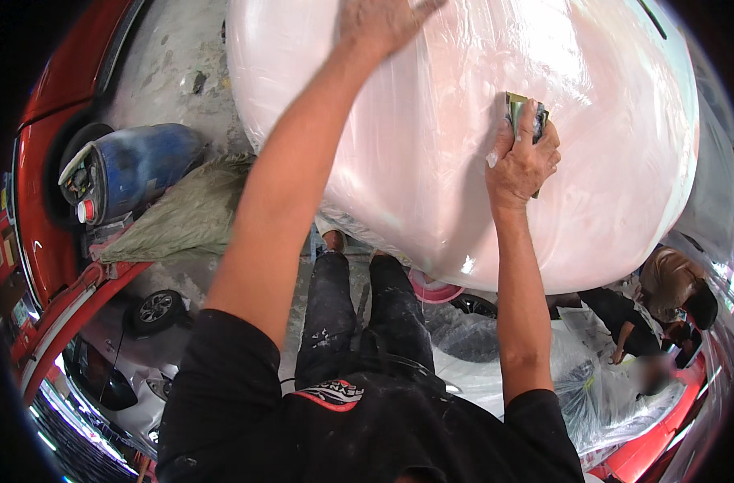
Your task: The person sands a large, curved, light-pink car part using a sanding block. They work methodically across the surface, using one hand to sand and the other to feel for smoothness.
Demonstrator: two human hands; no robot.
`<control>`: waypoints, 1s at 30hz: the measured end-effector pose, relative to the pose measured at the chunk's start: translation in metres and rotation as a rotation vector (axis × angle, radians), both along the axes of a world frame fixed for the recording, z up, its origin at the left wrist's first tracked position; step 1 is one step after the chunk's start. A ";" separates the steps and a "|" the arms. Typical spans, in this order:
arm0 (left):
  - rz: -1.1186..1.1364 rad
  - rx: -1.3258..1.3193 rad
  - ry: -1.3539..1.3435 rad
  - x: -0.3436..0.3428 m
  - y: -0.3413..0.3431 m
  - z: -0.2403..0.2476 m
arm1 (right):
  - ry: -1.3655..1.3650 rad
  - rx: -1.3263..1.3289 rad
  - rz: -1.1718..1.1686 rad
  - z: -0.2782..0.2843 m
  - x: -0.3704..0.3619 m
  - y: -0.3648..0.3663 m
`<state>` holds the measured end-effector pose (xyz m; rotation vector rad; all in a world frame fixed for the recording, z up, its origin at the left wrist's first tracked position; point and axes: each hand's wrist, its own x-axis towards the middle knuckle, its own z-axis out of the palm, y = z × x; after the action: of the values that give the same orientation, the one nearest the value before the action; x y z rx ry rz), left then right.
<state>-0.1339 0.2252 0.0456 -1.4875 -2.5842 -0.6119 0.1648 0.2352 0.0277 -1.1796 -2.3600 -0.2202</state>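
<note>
A large, smooth, pinkish-white car body panel (pixel 455 161), wet and shiny with whitish smears, fills the upper middle. My right hand (pixel 524 165) is closed round a sanding block (pixel 515 107) with yellowish-green and dark sides, pressed onto the panel right of its middle. At the panel's upper edge in view, my left hand (pixel 380 22) is slightly blurred and rests on or just over the surface. Its thumb sticks out to the right, and the other fingers run partly out of the picture; I see nothing held there.
A blue drum (pixel 145 169) lies at left near a red car (pixel 49 80), beside a greenish cloth (pixel 194 211). Below the panel stands a pink basin (pixel 433 288). Plastic sheeting (pixel 580 394) covers things at lower right, where other people (pixel 669 282) are bent down.
</note>
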 end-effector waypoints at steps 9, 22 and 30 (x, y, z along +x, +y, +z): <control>-0.108 0.145 -0.066 0.087 -0.069 -0.027 | 0.008 -0.015 -0.001 0.002 0.002 -0.002; -0.267 -0.164 -0.144 0.267 -0.258 -0.081 | 0.015 -0.036 0.014 0.006 -0.001 -0.001; -0.137 0.016 -0.005 0.150 -0.148 -0.044 | 0.022 -0.031 0.034 0.006 0.001 -0.003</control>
<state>0.0159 0.0770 0.0015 -1.6696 -2.4899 -0.6500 0.1662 0.2325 0.0334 -1.1500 -2.3701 -0.1586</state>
